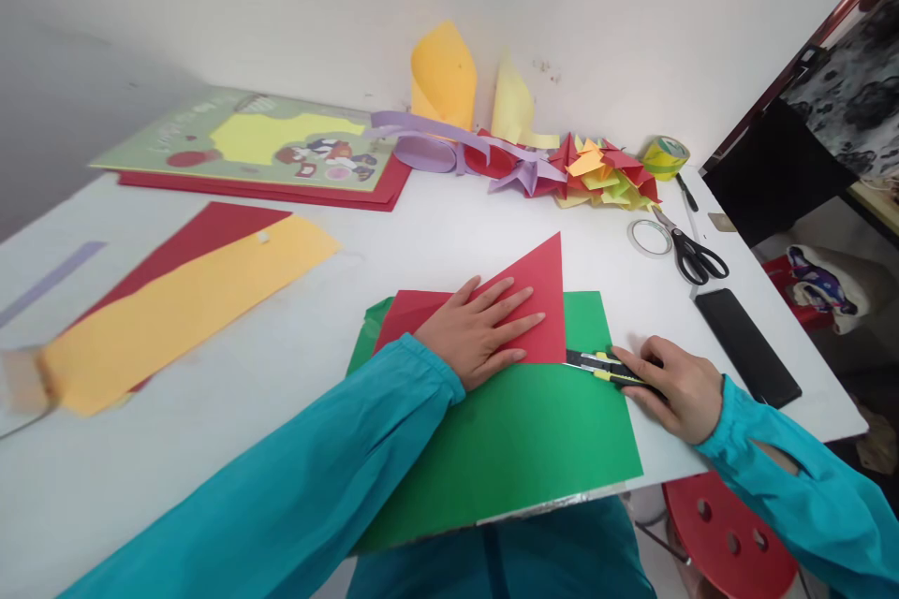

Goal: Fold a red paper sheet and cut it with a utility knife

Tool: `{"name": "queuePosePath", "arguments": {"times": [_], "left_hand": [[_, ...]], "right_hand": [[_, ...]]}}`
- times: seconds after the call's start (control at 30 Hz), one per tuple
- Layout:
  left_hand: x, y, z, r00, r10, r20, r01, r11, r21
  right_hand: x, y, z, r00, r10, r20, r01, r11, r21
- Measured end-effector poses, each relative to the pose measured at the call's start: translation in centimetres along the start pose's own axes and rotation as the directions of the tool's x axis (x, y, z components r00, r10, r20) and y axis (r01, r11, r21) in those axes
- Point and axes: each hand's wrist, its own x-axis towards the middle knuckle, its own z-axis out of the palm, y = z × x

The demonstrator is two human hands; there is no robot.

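Note:
My left hand (484, 328) lies flat with fingers spread, pressing on a folded red sheet of paper (546, 299). One corner of that sheet points up and away from me. Beneath it is a green sheet (520, 449), which reaches the table's front edge. My right hand (678, 388) is closed around a yellow and black utility knife (608, 369). The knife's blade points left and meets the lower right corner of the red paper. Part of the handle is hidden under my fingers.
Black-handled scissors (692, 257), a tape roll (650, 237) and a black phone-like slab (748, 346) lie at the right. Folded paper pieces (604, 173) stand by the wall. Orange paper (189, 309) and a decorated board (239, 136) lie left. A red stool (730, 533) stands below.

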Motion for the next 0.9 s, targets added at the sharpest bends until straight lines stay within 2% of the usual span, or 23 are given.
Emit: {"name": "queuePosePath", "arguments": {"times": [0.2, 0.4, 0.7, 0.9], "left_hand": [[0.03, 0.01, 0.03, 1.0, -0.008, 0.015, 0.008, 1.0, 0.013], [-0.02, 0.01, 0.04, 1.0, -0.008, 0.014, 0.008, 1.0, 0.007], [-0.01, 0.0, 0.03, 1.0, -0.002, -0.005, 0.002, 1.0, 0.01], [0.0, 0.09, -0.12, 1.0, -0.006, 0.01, 0.006, 1.0, 0.0]], "right_hand": [[0.17, -0.46, 0.77, 0.999, -0.005, -0.054, 0.006, 1.0, 0.007], [-0.06, -0.45, 0.24, 1.0, -0.023, -0.011, 0.023, 1.0, -0.002], [0.55, -1.08, 0.91, 0.999, -0.035, -0.033, 0.034, 0.999, -0.039], [0.47, -0.82, 0.11, 0.998, -0.061, -0.006, 0.061, 0.997, -0.039]]}}
